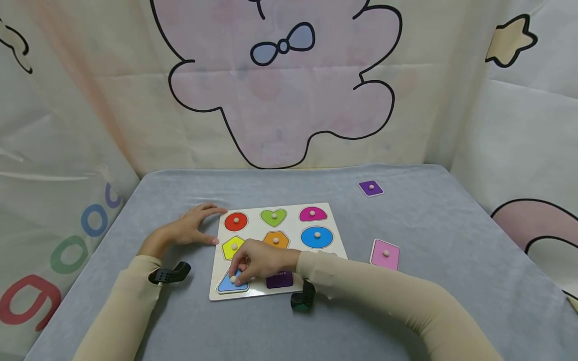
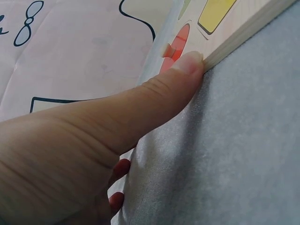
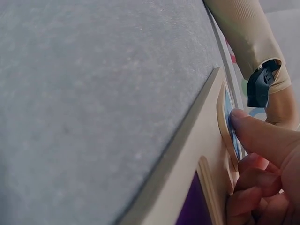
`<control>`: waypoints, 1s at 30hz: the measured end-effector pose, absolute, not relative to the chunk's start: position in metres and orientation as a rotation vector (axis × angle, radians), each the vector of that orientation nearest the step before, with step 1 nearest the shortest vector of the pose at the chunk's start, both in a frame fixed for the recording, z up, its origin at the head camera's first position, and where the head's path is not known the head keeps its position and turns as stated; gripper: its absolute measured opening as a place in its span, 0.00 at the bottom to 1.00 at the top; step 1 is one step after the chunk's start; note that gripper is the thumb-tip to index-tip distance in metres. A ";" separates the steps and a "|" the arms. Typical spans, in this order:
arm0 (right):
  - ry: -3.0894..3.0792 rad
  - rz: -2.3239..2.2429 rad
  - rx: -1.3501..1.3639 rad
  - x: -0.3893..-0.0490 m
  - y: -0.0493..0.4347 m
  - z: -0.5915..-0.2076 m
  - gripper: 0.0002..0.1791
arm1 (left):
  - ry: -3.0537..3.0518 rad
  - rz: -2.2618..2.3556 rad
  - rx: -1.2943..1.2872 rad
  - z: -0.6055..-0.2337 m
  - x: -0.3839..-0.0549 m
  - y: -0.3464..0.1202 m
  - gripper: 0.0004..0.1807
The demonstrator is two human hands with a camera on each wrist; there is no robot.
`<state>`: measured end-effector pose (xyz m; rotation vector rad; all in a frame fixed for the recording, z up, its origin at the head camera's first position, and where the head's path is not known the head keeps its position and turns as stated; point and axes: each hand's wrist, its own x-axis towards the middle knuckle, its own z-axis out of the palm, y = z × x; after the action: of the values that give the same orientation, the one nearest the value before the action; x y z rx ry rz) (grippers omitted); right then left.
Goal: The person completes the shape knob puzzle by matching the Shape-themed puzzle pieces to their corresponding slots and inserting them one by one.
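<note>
On the table lies a white wooden peg puzzle board (image 1: 254,223) with coloured shape pieces in it. My right hand (image 1: 262,258) pinches the white knob of the blue triangle (image 1: 225,286) at the board's near-left corner. In the right wrist view the triangle (image 3: 228,112) sits at its recess, partly covered by the thumb; whether it lies flush I cannot tell. With fingers spread, my left hand (image 1: 189,225) touches the board's left edge. Its thumb (image 2: 154,96) presses that edge near the red circle (image 2: 180,42). A purple recess (image 1: 280,282) shows beside the right hand.
A pink square piece (image 1: 383,261) lies right of the board, near the right forearm. Farther back is a purple diamond piece (image 1: 367,191). Grey cloth (image 1: 280,336) covers the table, and printed curtains (image 1: 406,110) stand behind and at both sides.
</note>
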<state>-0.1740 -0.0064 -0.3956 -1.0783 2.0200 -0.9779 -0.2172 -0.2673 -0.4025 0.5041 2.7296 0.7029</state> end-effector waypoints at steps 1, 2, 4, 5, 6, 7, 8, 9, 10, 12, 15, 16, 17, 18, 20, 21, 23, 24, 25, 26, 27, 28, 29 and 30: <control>2.021 -0.978 -1.078 -0.174 -0.007 -0.396 0.07 | 2.729 0.705 0.502 -0.402 -0.217 -0.267 0.47; 2.021 -0.978 -1.076 -0.174 -0.007 -0.396 0.07 | 2.727 0.709 0.502 -0.402 -0.216 -0.267 0.47; 2.016 -0.981 -1.071 -0.173 -0.007 -0.396 0.07 | 2.727 0.711 0.503 -0.402 -0.216 -0.268 0.47; 2.012 -0.981 -1.074 -0.173 -0.008 -0.396 0.07 | 2.726 0.712 0.504 -0.402 -0.216 -0.268 0.47; 2.007 -0.982 -1.075 -0.173 -0.008 -0.396 0.07 | 2.726 0.714 0.507 -0.402 -0.216 -0.268 0.46; 2.003 -0.985 -1.076 -0.173 -0.008 -0.395 0.07 | 2.727 0.715 0.509 -0.402 -0.216 -0.269 0.46; 1.998 -0.987 -1.078 -0.173 -0.007 -0.395 0.07 | 2.729 0.714 0.515 -0.403 -0.216 -0.269 0.46; 1.995 -0.989 -1.079 -0.173 -0.007 -0.395 0.07 | 2.731 0.713 0.520 -0.403 -0.216 -0.269 0.46; 1.993 -0.990 -1.081 -0.173 -0.007 -0.395 0.07 | 2.731 0.713 0.522 -0.403 -0.216 -0.269 0.46; 1.994 -0.990 -1.077 -0.174 -0.007 -0.396 0.07 | 2.732 0.712 0.525 -0.402 -0.216 -0.269 0.46; 2.000 -0.990 -1.069 -0.174 -0.007 -0.396 0.07 | 2.732 0.710 0.525 -0.402 -0.216 -0.268 0.46; 2.004 -0.989 -1.069 -0.174 -0.007 -0.396 0.07 | 2.731 0.710 0.525 -0.401 -0.216 -0.268 0.46; 2.007 -0.987 -1.069 -0.174 -0.007 -0.396 0.07 | 2.733 0.709 0.527 -0.401 -0.216 -0.268 0.46; 2.010 -0.985 -1.071 -0.173 -0.007 -0.395 0.07 | 2.733 0.710 0.528 -0.401 -0.217 -0.268 0.46; 2.018 -0.981 -1.076 -0.173 -0.008 -0.393 0.07 | 2.732 0.713 0.529 -0.401 -0.217 -0.268 0.46; 2.020 -0.978 -1.078 -0.173 -0.008 -0.393 0.07 | 2.732 0.713 0.529 -0.401 -0.218 -0.268 0.46; 2.023 -0.976 -1.085 -0.173 -0.008 -0.393 0.07 | 2.733 0.716 0.530 -0.400 -0.218 -0.268 0.46; 2.023 -0.975 -1.086 -0.173 -0.009 -0.393 0.08 | 2.734 0.716 0.527 -0.400 -0.218 -0.269 0.46; 2.023 -0.978 -1.088 -0.173 -0.009 -0.393 0.08 | 2.735 0.717 0.526 -0.400 -0.218 -0.269 0.46; 2.019 -0.982 -1.088 -0.173 -0.009 -0.393 0.09 | 2.736 0.717 0.526 -0.400 -0.217 -0.269 0.46; 2.011 -0.988 -1.089 -0.174 -0.009 -0.394 0.10 | 2.736 0.716 0.526 -0.400 -0.217 -0.269 0.46; 2.000 -0.996 -1.091 -0.174 -0.009 -0.394 0.10 | 2.735 0.716 0.524 -0.400 -0.217 -0.269 0.46; 1.987 -1.004 -1.088 -0.174 -0.009 -0.395 0.11 | 2.734 0.715 0.521 -0.401 -0.216 -0.269 0.46; 1.979 -1.007 -1.090 -0.174 -0.009 -0.395 0.12 | 2.734 0.712 0.518 -0.401 -0.215 -0.269 0.46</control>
<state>-0.1738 -0.0088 -0.3954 -1.0904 1.9790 -1.0070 -0.2154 -0.2692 -0.4014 0.5184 2.7341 0.7120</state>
